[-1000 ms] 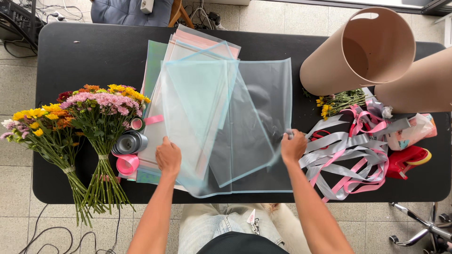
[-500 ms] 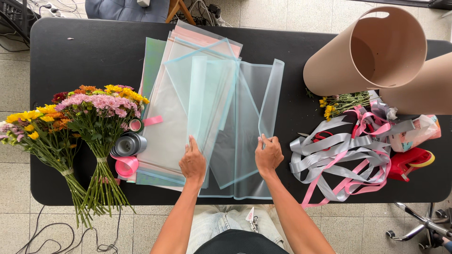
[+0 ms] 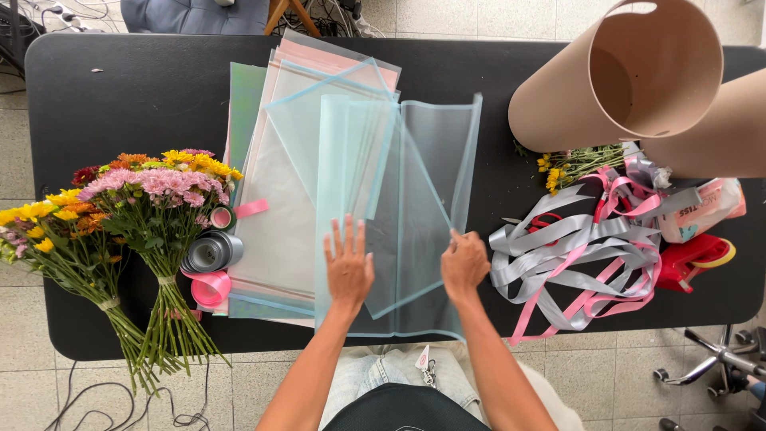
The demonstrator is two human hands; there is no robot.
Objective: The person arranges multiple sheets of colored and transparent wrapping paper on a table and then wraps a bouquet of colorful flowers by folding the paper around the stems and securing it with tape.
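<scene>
The translucent pale-blue wrapping sheets (image 3: 399, 215) lie fanned on the black surface (image 3: 136, 104), near its front edge, on top of a wider stack of pink and green sheets (image 3: 263, 199). The left hand (image 3: 349, 267) lies flat on the top sheet with the fingers spread, so its grip is fully open and holds nothing; it only presses down. The right hand (image 3: 464, 263) is closed in a pinch on the right edge of one sheet, just beside the left hand.

To do this step well, it seems wise that the flat hand keeps the lower sheets from sliding while the pinching hand moves only one sheet, slowly, because such thin film sticks together and creases easily.

To the left of the stack there are ribbon spools (image 3: 209, 263) in grey and pink, and further left two flower bunches (image 3: 136, 215) with stems over the edge. To the right lies a tangle of grey and pink ribbon (image 3: 574, 255), then a few yellow flower stems (image 3: 574, 164), a red object (image 3: 694, 259), and large beige paper rolls (image 3: 630, 76).
</scene>
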